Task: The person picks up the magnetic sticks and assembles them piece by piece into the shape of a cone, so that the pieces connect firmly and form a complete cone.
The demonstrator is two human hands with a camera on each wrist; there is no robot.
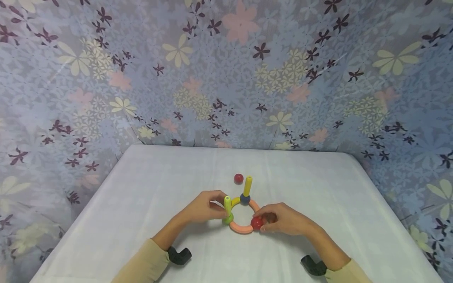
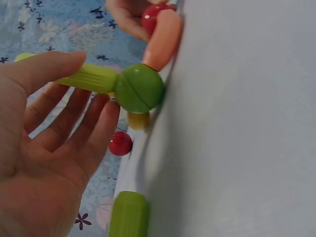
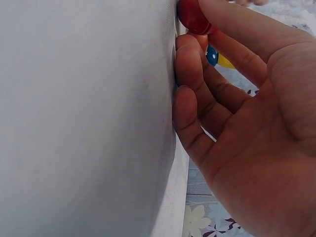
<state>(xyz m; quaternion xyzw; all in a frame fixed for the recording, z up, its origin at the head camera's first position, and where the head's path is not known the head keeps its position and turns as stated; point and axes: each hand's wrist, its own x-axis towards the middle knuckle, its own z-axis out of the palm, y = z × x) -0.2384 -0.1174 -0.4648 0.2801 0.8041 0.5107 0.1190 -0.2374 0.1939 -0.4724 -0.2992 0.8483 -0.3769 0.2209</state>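
Observation:
A toy ring of orange curved pieces [image 1: 242, 228] lies on the white table [image 1: 148, 184]. On its left a green ball [image 1: 228, 218] carries an upright lime stick [image 1: 227, 203]. My left hand [image 1: 221, 208] holds that stick between thumb and fingers; the left wrist view shows the thumb along the stick [image 2: 89, 78] and the fingers under it, beside the green ball [image 2: 139, 88]. My right hand [image 1: 260, 220] pinches a red ball [image 1: 256, 223] at the ring's right end, with the thumb on the ball [image 3: 191, 15]. At the ring's far side a blue ball [image 1: 245, 199] holds a yellow stick [image 1: 247, 185].
A loose red ball [image 1: 238, 178] lies just behind the structure. A floral curtain [image 1: 226, 78] hangs behind and beside the table. The table's left and right edges slant outward toward me. Black wrist mounts [image 1: 178, 254] sit on both forearms.

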